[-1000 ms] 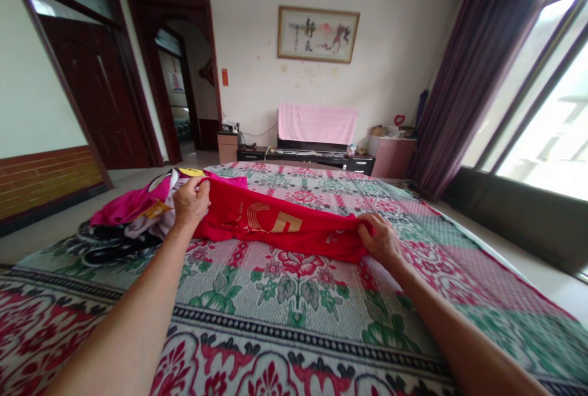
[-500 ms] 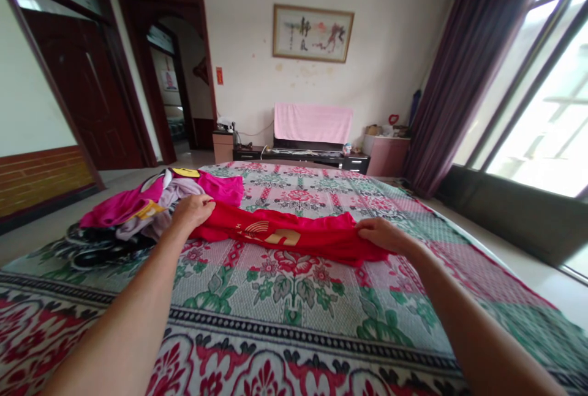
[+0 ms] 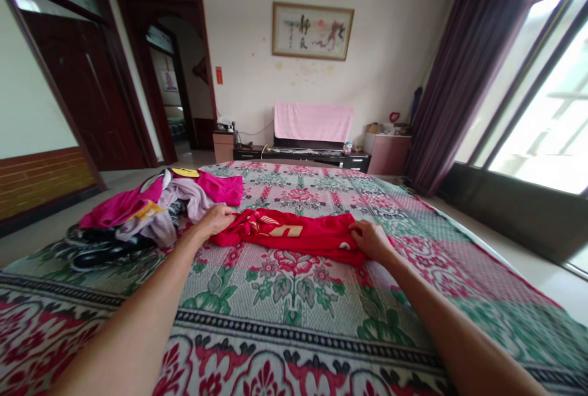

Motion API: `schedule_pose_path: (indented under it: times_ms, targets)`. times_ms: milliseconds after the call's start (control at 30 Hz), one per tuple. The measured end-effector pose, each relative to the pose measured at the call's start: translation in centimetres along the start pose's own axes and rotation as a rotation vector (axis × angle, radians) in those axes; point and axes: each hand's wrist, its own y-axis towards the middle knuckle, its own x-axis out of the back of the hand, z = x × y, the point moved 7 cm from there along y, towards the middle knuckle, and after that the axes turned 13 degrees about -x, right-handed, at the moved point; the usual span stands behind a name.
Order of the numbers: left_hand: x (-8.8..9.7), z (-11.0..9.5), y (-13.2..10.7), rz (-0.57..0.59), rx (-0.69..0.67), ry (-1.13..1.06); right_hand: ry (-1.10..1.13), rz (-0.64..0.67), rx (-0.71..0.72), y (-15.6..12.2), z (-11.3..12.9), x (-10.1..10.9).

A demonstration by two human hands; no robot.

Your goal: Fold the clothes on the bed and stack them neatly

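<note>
A red garment point(image 3: 316, 236) with a gold print lies in a long folded strip on the flowered bedspread point(image 3: 294, 298). My left hand point(image 3: 217, 220) is closed on its left end, where the cloth is bunched into creases. At the right end, my right hand point(image 3: 371, 239) pinches the cloth between thumb and fingers. The middle of the strip lies fairly flat. What kind of garment it is does not show.
Left of my left hand sits a heap of clothes point(image 3: 124, 206) in pink, pale lilac, yellow and black. Beyond the bed's far edge stands a low black cabinet point(image 3: 248, 154) with a pink cloth point(image 3: 313, 122) above it. Purple curtains point(image 3: 452, 77) hang at the right.
My left hand has moved right, bunching the left end of the red garment and partly creasing its print. My right hand has shifted slightly left. The garment now spans a shorter length.
</note>
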Motion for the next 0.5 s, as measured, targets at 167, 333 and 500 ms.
schedule_pose_path:
  times_ms: [167,333,500]
  targets:
    - [3.7,-2.9,0.0,-0.546,0.025,-0.084,0.14,-0.49,-0.194,0.3,-2.8,6.3]
    - [4.1,-4.0,0.4,-0.507,-0.1,-0.003,0.186,-0.515,-0.17,0.2,-3.7,8.5]
    - [3.4,-6.3,0.4,-0.212,-0.151,-0.092,0.286,0.066,-0.19,0.8,-2.2,7.0]
